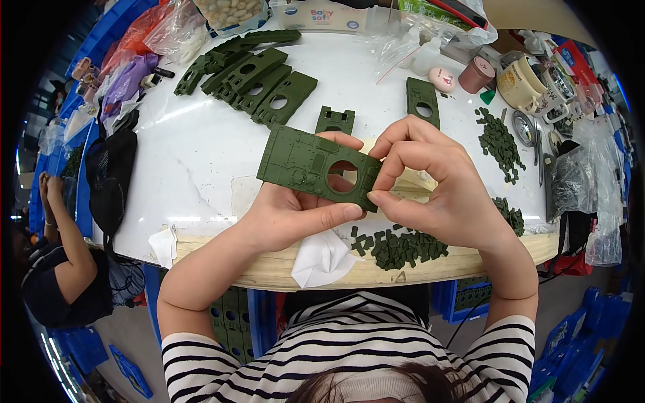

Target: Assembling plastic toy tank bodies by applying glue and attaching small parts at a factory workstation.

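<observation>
A dark green plastic toy tank hull point(295, 161), with a large round hole near its right end, is held above the table's near part. My left hand point(285, 218) grips it from below and the front, thumb along the lower edge. At the hull's right end, my right hand point(440, 181) has thumb and fingertips closed against the short edge; any small part between them is hidden. Just behind lies a notched green piece point(336, 121). Small green plastic parts point(410, 250) are heaped by the table's front edge, partly under my right forearm.
Several similar green hulls point(295, 94) lie overlapping at the back left, and another hull point(422, 101) behind my right hand. A second heap of small parts point(500, 144), a cream mug point(521, 84) and tweezers point(539, 151) are on the right. White paper point(322, 262) lies in front.
</observation>
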The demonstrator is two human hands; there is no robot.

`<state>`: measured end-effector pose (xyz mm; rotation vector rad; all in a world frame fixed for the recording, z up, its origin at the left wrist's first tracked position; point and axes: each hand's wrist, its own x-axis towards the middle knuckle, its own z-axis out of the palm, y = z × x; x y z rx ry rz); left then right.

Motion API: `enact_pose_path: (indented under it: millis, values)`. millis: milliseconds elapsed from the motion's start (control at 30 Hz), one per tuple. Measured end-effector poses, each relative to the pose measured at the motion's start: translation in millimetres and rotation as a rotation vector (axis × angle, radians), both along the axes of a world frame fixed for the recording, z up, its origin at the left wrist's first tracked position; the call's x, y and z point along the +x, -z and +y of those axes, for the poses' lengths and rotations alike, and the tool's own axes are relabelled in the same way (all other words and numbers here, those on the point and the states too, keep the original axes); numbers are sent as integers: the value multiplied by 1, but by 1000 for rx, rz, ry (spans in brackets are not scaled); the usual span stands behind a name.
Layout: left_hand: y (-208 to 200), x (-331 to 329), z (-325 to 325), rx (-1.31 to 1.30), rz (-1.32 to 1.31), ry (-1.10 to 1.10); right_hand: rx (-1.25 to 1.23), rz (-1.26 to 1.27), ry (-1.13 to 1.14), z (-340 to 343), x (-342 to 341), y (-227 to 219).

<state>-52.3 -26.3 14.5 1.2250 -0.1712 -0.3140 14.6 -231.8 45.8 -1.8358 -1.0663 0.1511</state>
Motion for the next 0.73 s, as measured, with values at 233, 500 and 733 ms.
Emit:
enact_pose_path:
  millis: [233,500,733]
  values:
    - [1,-2,3,3,-28,25,16,19,-25,-2,0,-4]
    - [1,-3,2,-3,-12,36,58,-83,-8,1,-1,0]
    - [-3,-2,7,-11,34,113,161,67,68,-5,5,-1]
